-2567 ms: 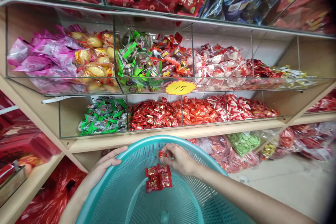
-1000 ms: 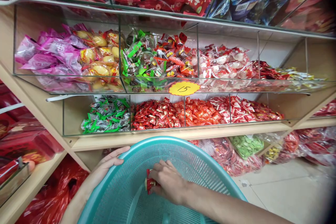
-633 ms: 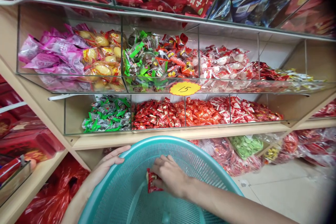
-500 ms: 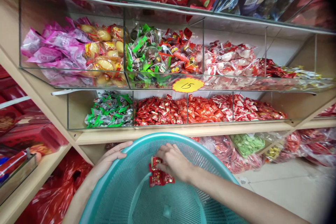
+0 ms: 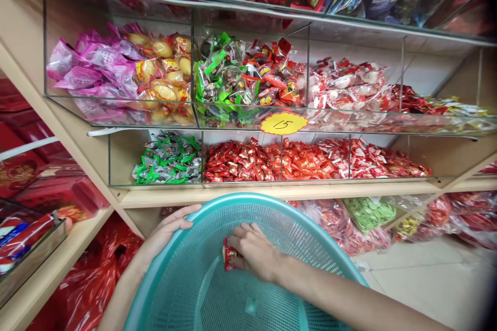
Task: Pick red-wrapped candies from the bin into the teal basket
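A round teal mesh basket (image 5: 182, 279) fills the bottom of the head view. My left hand (image 5: 171, 230) grips its far left rim, fingers curled over the edge. Inside the basket my right hand (image 5: 254, 251) lies palm down over a small pile of red wrapped candies (image 5: 228, 257), its fingers closed on them. Only the left edge of the pile shows past my fingers.
Clear bins on a wooden shelf (image 5: 272, 194) hold green candies (image 5: 169, 158), red candies (image 5: 240, 160), pink packets (image 5: 97, 70) and others. A yellow price tag (image 5: 283, 123) reads 15. Bagged sweets lie on the floor (image 5: 427, 274) at right. Red packages sit at left.
My right hand has gathered the spread red candies under its fingers and covers more of them than half a second ago. The view has shifted slightly left. My left hand stays on the rim.
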